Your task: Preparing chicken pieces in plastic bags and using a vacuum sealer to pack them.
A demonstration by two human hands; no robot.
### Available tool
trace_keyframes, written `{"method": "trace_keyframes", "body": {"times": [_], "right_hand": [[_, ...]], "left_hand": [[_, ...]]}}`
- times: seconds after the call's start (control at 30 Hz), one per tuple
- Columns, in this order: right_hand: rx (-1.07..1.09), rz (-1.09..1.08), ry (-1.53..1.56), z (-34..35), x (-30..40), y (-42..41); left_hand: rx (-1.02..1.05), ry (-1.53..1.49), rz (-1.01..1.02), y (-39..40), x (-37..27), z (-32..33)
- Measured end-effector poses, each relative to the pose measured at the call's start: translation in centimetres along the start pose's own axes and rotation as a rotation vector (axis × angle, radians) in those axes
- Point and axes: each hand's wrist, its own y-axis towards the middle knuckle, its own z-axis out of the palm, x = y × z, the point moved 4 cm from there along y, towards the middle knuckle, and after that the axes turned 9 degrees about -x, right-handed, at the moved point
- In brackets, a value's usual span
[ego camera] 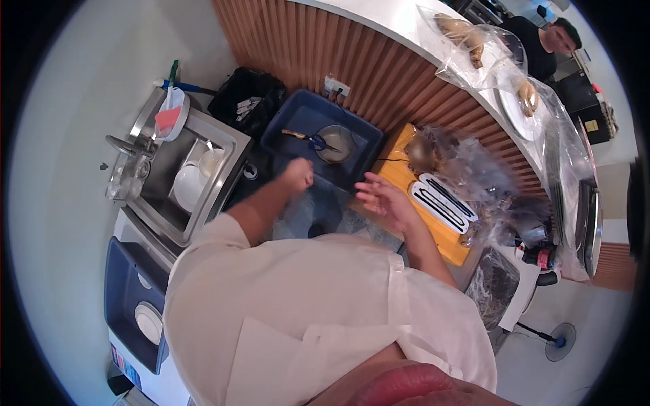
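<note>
My left hand (298, 175), slightly blurred, is curled into a loose fist near the front edge of a blue plastic basin (375, 133). I see nothing in it. My right hand (384, 199) is held palm inward with its fingers apart, holding nothing, beside a yellow board (397, 177). Inside the basin lie a round bowl or lid (341, 143), a pair of scissors with blue handles (319, 143) and a tool with a light brown handle (293, 134). On the yellow board rests an opened white case (440, 208) with black utensils in it.
A steel sink (172, 223) holds white dishes (192, 189). Behind it stands a black-lined bin (228, 96). Clear plastic bags (482, 162) crowd the board's far side. Bagged food (459, 33) sits on the curved counter (386, 15), with a person (533, 45) beyond.
</note>
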Motion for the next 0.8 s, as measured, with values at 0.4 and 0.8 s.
{"method": "trace_keyframes", "body": {"times": [0.4, 0.8], "right_hand": [[-0.217, -0.138, 0.1, -4.7, 0.3, -2.4], [-0.143, -0.177, 0.622, -6.7, -2.9, 1.5]], "left_hand": [[-0.318, -0.572, 0.095, 7.6, -22.3, -8.0], [0.667, 0.515, 0.602, -22.4, -0.4, 22.8]]}}
